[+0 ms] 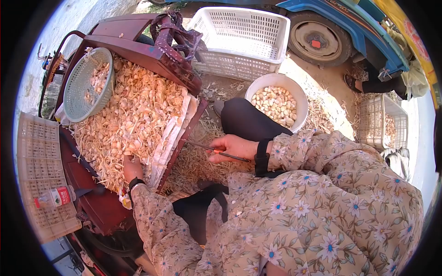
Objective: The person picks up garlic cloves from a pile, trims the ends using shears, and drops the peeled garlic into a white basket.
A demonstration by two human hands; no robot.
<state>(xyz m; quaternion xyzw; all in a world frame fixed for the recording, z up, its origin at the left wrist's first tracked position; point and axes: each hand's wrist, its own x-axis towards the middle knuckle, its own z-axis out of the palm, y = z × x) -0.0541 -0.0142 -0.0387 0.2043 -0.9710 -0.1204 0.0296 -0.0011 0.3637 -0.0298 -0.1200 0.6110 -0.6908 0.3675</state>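
Hands: the left hand lies palm down on the near edge of the garlic pile, its fingers sunk among the bulbs, so I cannot tell whether they grip. The right hand is closed around a thin metal tool with an orange grip.
Tool: it is held low over the knees with its tip toward the pile, apparently kept ready beside the feeding hand. I cannot tell whether it is a knife or shears.
Garlic pile: it is heaped on a white cloth on the red worktop, and the cloth hangs over the near rim.
Husks: the husks cover the ground between the worktop and the legs.
Bottle: the bottle lies on a flat crate at the left, clear of both hands.
Bucket: the white bucket, nearly full of garlic, stands just beyond the right knee, probably for an easy reach.
Basket: the green basket leans tilted on the far side of the pile.
Open room: there is little of it. A large white crate and a vehicle wheel close off the far side, and a small crate closes off the right.
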